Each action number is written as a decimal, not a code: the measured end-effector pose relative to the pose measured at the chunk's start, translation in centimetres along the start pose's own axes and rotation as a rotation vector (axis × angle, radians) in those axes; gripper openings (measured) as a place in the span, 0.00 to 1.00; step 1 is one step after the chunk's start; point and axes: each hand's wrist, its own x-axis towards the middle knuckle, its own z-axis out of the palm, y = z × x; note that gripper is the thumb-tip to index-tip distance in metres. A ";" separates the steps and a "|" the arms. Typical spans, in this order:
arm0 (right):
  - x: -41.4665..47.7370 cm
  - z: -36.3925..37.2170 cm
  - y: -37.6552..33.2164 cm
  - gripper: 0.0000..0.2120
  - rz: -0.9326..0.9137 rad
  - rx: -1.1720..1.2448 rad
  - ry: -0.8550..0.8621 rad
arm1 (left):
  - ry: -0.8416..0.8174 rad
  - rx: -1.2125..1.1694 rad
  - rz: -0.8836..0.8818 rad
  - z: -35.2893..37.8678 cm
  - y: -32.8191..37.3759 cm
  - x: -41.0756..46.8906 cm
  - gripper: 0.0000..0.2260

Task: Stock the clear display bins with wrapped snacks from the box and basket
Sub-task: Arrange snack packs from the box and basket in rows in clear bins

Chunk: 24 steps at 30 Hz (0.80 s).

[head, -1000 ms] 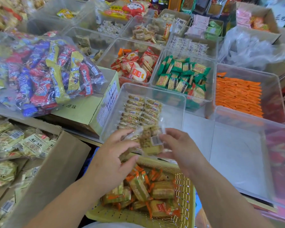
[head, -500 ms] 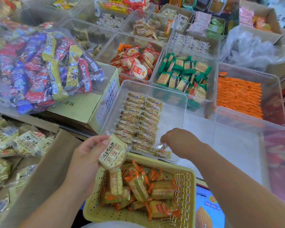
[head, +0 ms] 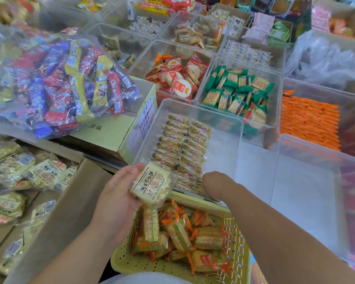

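The left hand (head: 113, 203) has a grip on one pale yellow wrapped cake (head: 151, 184), thumb on its upper edge and fingers underneath, holding it just above the near rim of the clear bin (head: 221, 119) and over the far edge of the yellow basket (head: 240, 242). A second ago both hands were working one packet together in front of that bin; since then they have parted, the left carrying this cake toward the near-left corner of the bin while the right hand (head: 217, 186) dropped to the bin's near edge. The right hand is now curled knuckles-up against the last packets of the rows (head: 184, 144); its fingertips are hidden, so I cannot tell whether it is grasping a packet or just pressing one down. Inside the bin, two neat columns of packets fill the left half, and the right half is bare. The split suggests a hand-to-hand rhythm: right seats a piece, left brings the next one. The near end of the columns looks almost full, so the held cake likely starts a new column to the right of the rows. Left of the bin, the open cardboard box (head: 55, 218) holds many more of the same pale cakes, and the basket, nearest the person, holds orange-ended packets (head: 178, 232), so plenty of stocking remains.
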 end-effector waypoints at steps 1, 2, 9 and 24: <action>-0.2 -0.1 -0.1 0.15 0.010 0.013 0.006 | -0.010 -0.014 -0.004 0.1 0.1 0.0 0.12; -0.6 -0.4 -0.1 0.15 0.024 0.032 0.020 | -0.023 -0.010 0.000 0.2 0.3 -0.1 0.12; -7.4 -3.0 -2.2 0.22 -0.114 0.731 0.429 | -0.071 0.410 0.289 1.1 0.9 -0.7 0.10; -7.8 -3.1 3.0 0.08 -0.012 0.800 0.729 | -0.295 1.503 0.557 4.0 -0.6 4.1 0.27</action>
